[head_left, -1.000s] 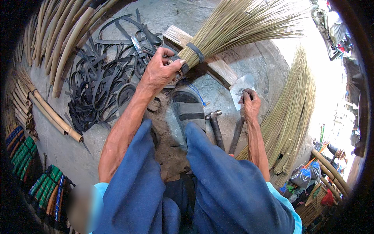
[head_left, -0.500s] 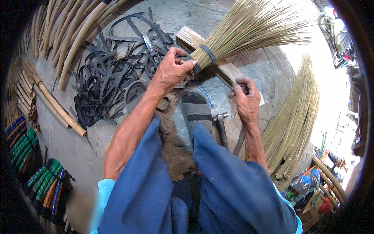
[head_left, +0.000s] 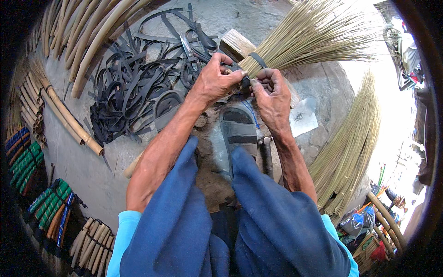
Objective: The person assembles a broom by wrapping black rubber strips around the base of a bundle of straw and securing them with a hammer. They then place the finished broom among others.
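From the head camera I look down at my left hand (head_left: 213, 83) and my right hand (head_left: 272, 99), both pinched on the neck of a broom (head_left: 300, 39), where a dark band (head_left: 258, 60) rings the stalks. The broom is a bundle of thin straw-coloured sticks, tight at my fingers and fanning out away from me over a wooden block (head_left: 236, 45). It lies on the concrete floor (head_left: 92, 171) just past my sandal (head_left: 238, 129). Black rubber strips (head_left: 129, 87) are heaped at my left, with loose sticks (head_left: 350, 147) at my right
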The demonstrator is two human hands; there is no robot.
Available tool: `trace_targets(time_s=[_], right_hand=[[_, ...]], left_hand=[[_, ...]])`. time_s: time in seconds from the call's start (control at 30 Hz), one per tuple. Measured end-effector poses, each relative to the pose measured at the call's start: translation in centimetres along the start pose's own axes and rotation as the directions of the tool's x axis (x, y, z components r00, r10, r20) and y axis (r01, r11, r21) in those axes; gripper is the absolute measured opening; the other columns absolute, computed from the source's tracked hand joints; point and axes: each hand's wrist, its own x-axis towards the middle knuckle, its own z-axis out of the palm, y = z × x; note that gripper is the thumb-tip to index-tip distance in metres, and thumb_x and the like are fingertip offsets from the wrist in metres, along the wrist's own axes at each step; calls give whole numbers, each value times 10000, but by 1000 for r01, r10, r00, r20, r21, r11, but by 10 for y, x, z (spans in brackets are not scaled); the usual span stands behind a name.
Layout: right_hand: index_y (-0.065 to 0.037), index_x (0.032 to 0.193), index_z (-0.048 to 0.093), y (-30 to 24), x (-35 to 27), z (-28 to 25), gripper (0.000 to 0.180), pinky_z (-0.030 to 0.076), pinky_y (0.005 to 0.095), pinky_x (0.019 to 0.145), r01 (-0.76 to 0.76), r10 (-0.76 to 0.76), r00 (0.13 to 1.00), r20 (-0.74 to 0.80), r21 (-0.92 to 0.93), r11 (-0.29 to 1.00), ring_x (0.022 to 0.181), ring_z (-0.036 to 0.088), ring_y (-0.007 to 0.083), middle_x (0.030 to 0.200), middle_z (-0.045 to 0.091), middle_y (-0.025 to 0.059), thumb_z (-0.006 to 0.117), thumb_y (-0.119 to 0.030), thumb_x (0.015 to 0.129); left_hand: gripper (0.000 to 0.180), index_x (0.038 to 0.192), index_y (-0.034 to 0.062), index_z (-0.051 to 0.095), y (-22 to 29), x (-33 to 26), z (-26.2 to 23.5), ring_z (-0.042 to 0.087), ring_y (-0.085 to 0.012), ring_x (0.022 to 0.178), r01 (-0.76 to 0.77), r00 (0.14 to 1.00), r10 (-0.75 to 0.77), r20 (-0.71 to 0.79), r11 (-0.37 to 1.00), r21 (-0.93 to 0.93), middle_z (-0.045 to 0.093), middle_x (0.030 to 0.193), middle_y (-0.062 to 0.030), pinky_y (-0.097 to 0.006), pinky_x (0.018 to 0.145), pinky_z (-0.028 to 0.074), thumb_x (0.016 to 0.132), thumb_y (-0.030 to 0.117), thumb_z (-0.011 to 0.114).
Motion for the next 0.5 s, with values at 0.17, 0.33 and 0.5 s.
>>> trace_targets(time_s=[0.17, 0.33, 0.5], right_hand=[[-1, 1207, 641, -3, 1, 1, 191, 574, 253, 810, -5, 4, 1000, -11, -44, 999, 914, 665, 81, 1033, 686, 20, 739, -6, 1043], [-6, 1141, 647, -7, 5, 6, 183, 590, 322, 733, 9, -16, 998, -59, -121, 993, 793, 671, 117, 913, 710, 41, 749, -52, 997], [3, 1132, 627, -13, 10, 3, 219, 572, 370, 713, -43, 36, 999, -38, -198, 979, 774, 659, 161, 883, 692, 83, 741, -84, 967]], left_hand=[[711, 1351, -80, 535, 0, 0, 1, 728, -181, 890, -1, 1000, 1, -1, 1000, 27, 771, 1032, -185, -324, 761, 599, 920, 372, 875], [720, 1335, -86, 548, -4, 0, 1, 733, -185, 884, -14, 1000, 14, -10, 1000, -6, 770, 1028, -180, -335, 769, 602, 911, 391, 880], [616, 1312, -9, 621, -9, 1, 5, 762, -278, 982, -166, 976, 192, -104, 963, 212, 773, 1103, -180, -408, 865, 609, 904, 372, 881]])
